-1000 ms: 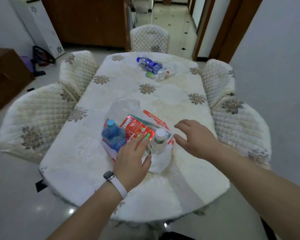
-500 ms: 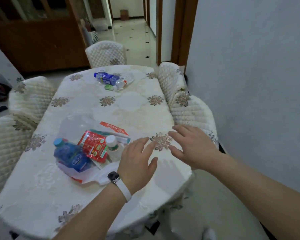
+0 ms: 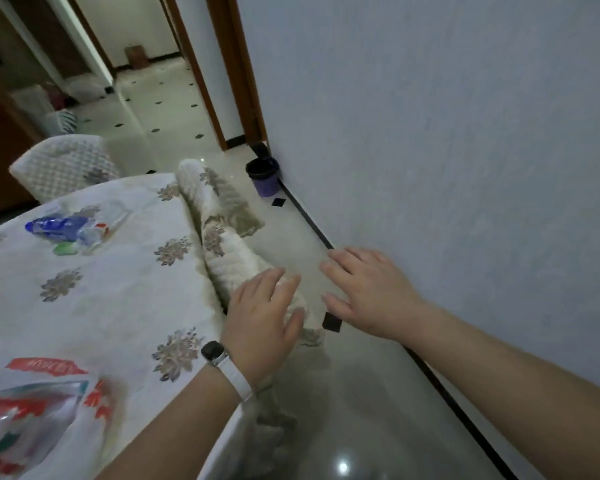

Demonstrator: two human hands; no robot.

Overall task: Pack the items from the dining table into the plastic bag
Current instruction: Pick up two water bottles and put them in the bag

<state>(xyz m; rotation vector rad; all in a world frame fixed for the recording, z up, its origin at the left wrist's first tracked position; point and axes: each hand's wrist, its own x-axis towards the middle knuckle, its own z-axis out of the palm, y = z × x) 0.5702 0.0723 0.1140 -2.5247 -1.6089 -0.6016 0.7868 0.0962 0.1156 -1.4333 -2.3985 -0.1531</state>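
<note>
The plastic bag (image 3: 39, 420), clear with red print, lies at the bottom left on the dining table (image 3: 118, 296), partly cut off by the frame's edge, with red packets showing inside. At the table's far end lie a blue-labelled bottle (image 3: 54, 226), a clear bottle (image 3: 99, 230) and a small green item (image 3: 64, 249). My left hand (image 3: 260, 320), a white-strapped watch on its wrist, hovers with fingers spread past the table's right edge. My right hand (image 3: 368, 292) is also spread and empty, above the floor near the wall.
Quilted white chairs stand along the table's right side (image 3: 222, 251) and at its far end (image 3: 63, 164). A purple bin (image 3: 265, 176) sits by the wall. The wall (image 3: 447, 150) runs close on the right, leaving a narrow tiled floor strip.
The view has swung right, so the bag slid to the bottom left corner. Both hands left the bag and moved right, off the table's edge, still empty.
</note>
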